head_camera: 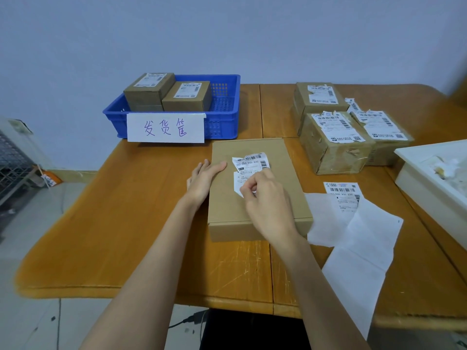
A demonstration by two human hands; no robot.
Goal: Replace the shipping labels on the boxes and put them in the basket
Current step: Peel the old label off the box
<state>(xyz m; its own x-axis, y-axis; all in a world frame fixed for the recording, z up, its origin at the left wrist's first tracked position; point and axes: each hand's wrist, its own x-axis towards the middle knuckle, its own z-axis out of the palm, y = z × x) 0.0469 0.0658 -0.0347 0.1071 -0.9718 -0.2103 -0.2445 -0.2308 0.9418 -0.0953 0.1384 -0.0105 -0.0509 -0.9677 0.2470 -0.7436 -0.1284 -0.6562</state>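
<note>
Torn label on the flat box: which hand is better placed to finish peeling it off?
The right hand. It already pinches the torn label's lower edge, while the left hand lies flat on the flat box, steadying it.

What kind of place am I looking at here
Probably a small parcel packing or shipping station: a blue basket holding labelled boxes, taped boxes with torn labels waiting on the wooden table, and a strip of new labels.
</note>
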